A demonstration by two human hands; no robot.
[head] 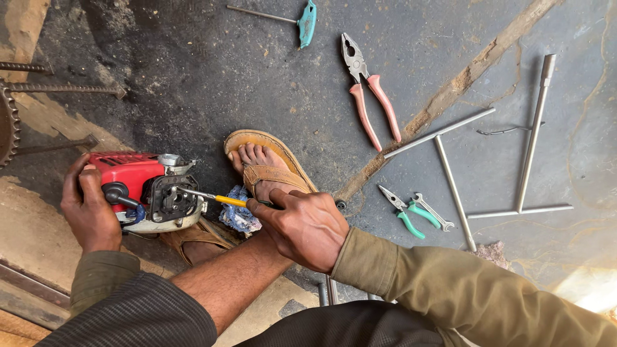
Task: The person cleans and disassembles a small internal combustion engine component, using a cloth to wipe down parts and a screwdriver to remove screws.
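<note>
Down on the floor (193, 64), the left hand (90, 209) clasps a small red engine (144, 189) while the right hand (305, 225), fingers closed, hides most of a yellow-handled screwdriver (215, 198) whose tip vanishes into the engine's dark housing.

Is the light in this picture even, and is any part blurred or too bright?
Head view: mostly soft, even daylight on the dark floor; a sunlit patch at the lower right corner is overexposed. The right hand with the screwdriver, the left hand on the red engine, and the pink-handled pliers are all sharp.
</note>
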